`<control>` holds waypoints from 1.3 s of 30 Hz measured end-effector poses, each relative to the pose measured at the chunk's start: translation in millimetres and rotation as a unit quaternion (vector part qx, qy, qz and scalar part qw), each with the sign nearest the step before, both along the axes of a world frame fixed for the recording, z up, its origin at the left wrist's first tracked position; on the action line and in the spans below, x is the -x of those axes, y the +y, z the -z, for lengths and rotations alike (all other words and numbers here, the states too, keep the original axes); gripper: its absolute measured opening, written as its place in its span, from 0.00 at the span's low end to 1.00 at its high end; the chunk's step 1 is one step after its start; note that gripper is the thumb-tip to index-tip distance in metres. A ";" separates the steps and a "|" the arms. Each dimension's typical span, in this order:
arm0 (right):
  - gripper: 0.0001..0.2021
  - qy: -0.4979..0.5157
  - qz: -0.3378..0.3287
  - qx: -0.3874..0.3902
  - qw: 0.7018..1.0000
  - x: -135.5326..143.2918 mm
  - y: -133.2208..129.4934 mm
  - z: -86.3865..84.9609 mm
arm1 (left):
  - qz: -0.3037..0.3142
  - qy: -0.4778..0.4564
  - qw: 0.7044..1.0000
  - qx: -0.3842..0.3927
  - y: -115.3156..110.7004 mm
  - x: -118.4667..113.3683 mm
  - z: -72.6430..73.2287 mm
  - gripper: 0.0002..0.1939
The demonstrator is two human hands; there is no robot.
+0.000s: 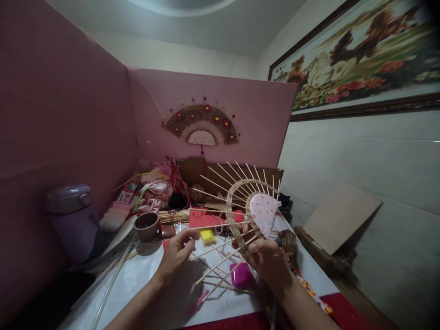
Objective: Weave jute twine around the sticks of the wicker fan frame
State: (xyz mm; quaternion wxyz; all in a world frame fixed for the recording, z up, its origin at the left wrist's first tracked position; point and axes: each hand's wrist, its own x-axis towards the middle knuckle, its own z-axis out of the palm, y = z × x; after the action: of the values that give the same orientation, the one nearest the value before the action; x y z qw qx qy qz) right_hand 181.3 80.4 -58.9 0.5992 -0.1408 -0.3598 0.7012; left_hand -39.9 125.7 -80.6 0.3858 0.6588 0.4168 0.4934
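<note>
My right hand [266, 259] grips a half-made fan frame [231, 206] near its lower rim. Thin wooden sticks radiate from it, and a braided straw-coloured cord curves across them. At its centre sits a white padded piece with pink dots [264, 211]. My left hand [178, 252] is beside the tips of the left-hand sticks, fingers loosely bent and thumb apart from the index finger; whether it touches a stick is unclear. Beneath the frame lie a magenta packet [241, 275], a yellow packet [207, 237] and loose sticks on the white table surface [137, 288].
A brown cup [147, 226] holds small dark items. Behind it are fabric scraps [156, 188] and a bundle of sticks [175, 215]. A lilac flask [72, 224] stands left. A decorated fan [202, 123] hangs on the pink panel [261, 119]; a framed picture [364, 64] hangs right.
</note>
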 end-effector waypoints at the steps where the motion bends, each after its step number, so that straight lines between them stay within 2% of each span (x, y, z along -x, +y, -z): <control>1: 0.18 -0.002 -0.003 -0.002 1.000 0.9 0.3 1.0 | 0.005 -0.009 1.000 0.008 -1.5 -0.4 -2.1 0.09; 5: 0.16 -0.013 -0.024 -0.018 0.999 5.6 0.7 3.4 | 0.024 -0.037 0.998 0.043 -7.0 -1.5 -12.9 0.16; 9: 0.14 -0.020 -0.043 -0.022 0.999 10.2 -0.7 5.4 | 0.040 -0.117 0.990 0.073 -12.6 -1.8 -25.0 0.16; 15: 0.16 -0.047 -0.094 0.002 0.994 15.3 -4.7 12.3 | 0.127 -0.218 0.965 0.066 -18.8 -6.0 -31.0 0.17; 19: 0.15 -0.070 -0.119 0.026 0.990 17.5 -6.9 14.9 | 0.196 -0.252 0.943 0.097 -22.9 -8.4 -30.3 0.15; 24: 0.16 -0.066 -0.153 0.004 0.986 18.2 -8.8 15.0 | 0.212 -0.233 0.942 0.116 -26.9 -7.0 -31.7 0.12; 28: 0.15 -0.064 -0.170 -0.006 0.983 19.8 -10.5 14.6 | 0.198 -0.187 0.957 0.100 -27.0 -4.7 -30.6 0.03; 35: 0.16 -0.074 -0.170 -0.005 0.983 19.1 -10.2 15.2 | 0.179 -0.147 0.969 0.088 -26.5 -3.5 -31.0 0.05; 39: 0.22 -0.085 -0.153 0.014 0.985 19.3 -12.1 9.6 | 0.185 -0.164 0.964 0.098 -27.1 -3.0 -30.4 0.05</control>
State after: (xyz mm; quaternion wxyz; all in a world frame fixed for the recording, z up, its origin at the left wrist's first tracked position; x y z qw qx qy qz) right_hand 162.0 68.3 -68.5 0.4507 -0.1512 -0.4169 0.7748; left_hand -36.9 98.6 -50.2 0.5961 0.5931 0.2653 0.4718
